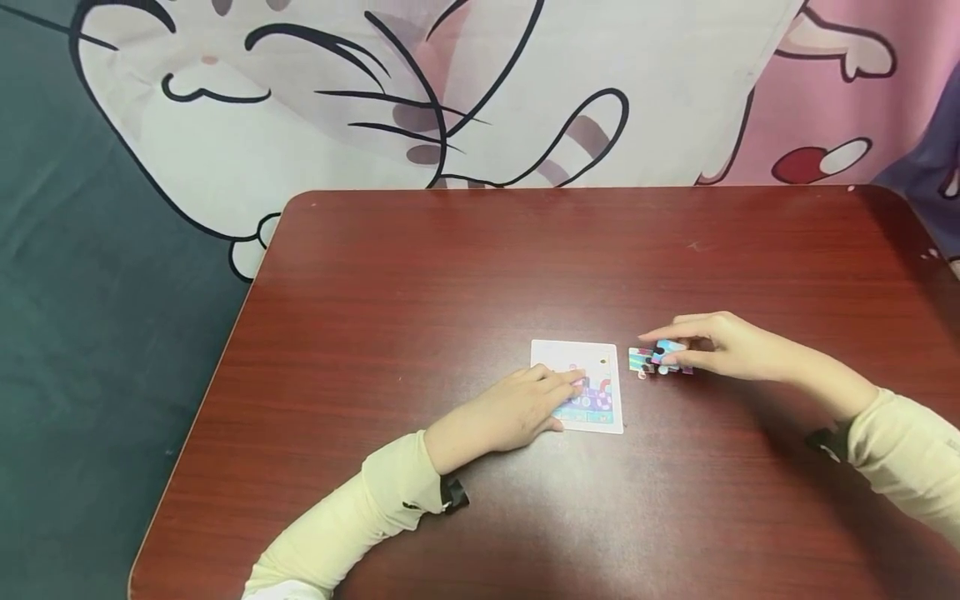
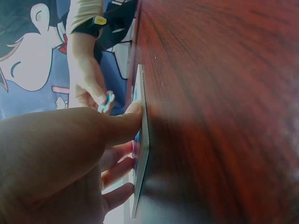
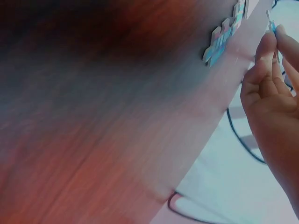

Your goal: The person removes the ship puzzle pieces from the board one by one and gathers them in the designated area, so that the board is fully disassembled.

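Observation:
A flat white puzzle board with a purple and blue printed picture lies on the table. My left hand rests on its left part, fingers spread over the picture and thumb at the lower edge; the palm hides part of the print. To the right of the board, my right hand pinches a small blue jigsaw piece between thumb and fingers. That piece is held above the table in the right wrist view. Below it lie other jigsaw pieces, blue and pink, close together; the hand partly covers them in the head view.
The brown wooden table has rounded corners. Behind it hangs a cloth printed with a white cartoon cat and pink areas. Dark green cloth lies to the left of the table.

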`<state>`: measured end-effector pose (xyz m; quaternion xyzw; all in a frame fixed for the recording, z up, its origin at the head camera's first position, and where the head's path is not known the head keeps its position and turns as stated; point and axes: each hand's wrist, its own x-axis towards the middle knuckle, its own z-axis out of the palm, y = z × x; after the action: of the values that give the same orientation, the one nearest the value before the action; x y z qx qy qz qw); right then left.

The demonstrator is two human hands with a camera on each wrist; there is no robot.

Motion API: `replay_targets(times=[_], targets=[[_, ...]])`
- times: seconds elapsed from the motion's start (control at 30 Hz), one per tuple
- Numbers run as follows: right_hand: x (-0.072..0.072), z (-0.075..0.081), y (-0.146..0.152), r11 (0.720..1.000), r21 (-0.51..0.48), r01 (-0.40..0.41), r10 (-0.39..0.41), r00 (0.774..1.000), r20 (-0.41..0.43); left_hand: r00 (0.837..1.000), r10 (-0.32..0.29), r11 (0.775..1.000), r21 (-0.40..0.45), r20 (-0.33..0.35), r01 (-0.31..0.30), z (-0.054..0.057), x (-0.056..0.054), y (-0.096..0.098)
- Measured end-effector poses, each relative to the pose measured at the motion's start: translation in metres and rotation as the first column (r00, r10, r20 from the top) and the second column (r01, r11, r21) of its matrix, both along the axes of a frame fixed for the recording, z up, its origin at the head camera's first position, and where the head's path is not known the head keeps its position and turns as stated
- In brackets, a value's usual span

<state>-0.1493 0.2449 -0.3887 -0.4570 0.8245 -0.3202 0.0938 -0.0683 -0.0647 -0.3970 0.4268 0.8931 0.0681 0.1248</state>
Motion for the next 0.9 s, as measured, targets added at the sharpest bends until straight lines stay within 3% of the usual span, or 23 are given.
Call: replay_targets(times=[0.37,0.6,0.73,0.9], targets=[[0.017,-0.003,0.036,0.997,0.008,0.075,-0.075,0.997,-0.032,1.0,0.004,1.0,0.002,0.013,-0.004,-0.002,0.0,0.0],[0.024,-0.005,0.05,0.981,-0.006,0.196,-0.196,0.98,-0.021,1.0,-0.007,1.0,0.006,0.011,0.006,-0.001,0.001,0.0],[0.028,-0.005,0.057,0.956,0.019,0.291,-0.291,0.957,-0.003,1.0,-0.009,1.0,0.009,0.009,0.009,-0.001,0.001,0.0],[0.031,-0.004,0.066,0.909,0.107,0.403,-0.414,0.901,0.126,1.0,-0.015,1.0,0.018,-0.01,0.015,-0.002,0.002,0.0]])
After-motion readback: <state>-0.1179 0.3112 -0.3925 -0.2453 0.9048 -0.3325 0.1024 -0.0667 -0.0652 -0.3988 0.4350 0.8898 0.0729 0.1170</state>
